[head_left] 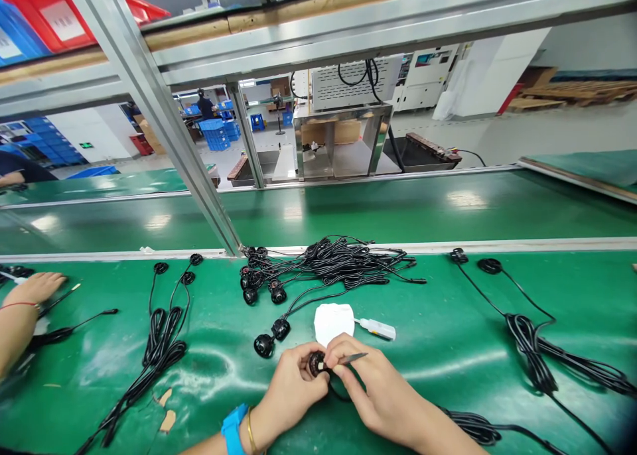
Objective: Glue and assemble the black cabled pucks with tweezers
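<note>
My left hand (293,383) is closed round a small round black part (315,363) on the end of a black cable, held just above the green bench. My right hand (365,379) pinches a thin metal tool (354,358) like tweezers, its inner end at the black part. Right behind my hands lie a white pad (332,321) and a small white tube (377,328). Two more round black parts (271,337) on cables lie just to the left of them.
A tangled pile of black cables with round ends (323,262) lies at the bench's far edge. More cable bundles lie at left (159,345) and right (535,349). Another person's hand (32,289) rests at far left. A slanted metal post (164,123) rises behind; a green conveyor (398,209) runs beyond.
</note>
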`<state>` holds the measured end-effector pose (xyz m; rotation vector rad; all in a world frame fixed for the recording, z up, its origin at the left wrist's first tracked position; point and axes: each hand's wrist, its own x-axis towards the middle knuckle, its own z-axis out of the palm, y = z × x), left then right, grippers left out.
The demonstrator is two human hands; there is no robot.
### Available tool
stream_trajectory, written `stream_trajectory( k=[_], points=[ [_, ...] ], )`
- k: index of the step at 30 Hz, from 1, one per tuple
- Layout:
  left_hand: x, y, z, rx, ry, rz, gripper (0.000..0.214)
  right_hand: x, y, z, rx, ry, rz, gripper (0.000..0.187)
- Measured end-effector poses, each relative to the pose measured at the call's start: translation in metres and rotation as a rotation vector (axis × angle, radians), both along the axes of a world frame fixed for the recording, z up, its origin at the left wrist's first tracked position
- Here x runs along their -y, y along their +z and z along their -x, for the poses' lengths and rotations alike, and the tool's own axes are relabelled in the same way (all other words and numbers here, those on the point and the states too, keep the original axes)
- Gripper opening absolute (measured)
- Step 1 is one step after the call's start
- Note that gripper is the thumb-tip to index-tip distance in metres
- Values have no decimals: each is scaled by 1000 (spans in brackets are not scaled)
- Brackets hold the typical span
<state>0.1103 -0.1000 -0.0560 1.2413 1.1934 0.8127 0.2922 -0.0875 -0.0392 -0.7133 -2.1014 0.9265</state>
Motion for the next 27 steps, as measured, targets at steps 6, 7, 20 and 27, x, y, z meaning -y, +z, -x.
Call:
stream_trajectory(
  k=[6, 7, 20, 27],
  points=[
    [0, -1, 0, 11, -11, 2, 24, 0, 0, 0, -2, 24, -31, 22],
    [0, -1, 0, 12, -13, 2, 24, 0, 1, -1, -26, 21, -34, 22],
    [1, 2, 0, 12, -9, 0, 23, 1, 1, 3, 81, 24, -92, 23],
    [0, 1, 1, 12, -14, -6, 29, 4, 5, 7, 128, 19, -138, 24]
  ],
)
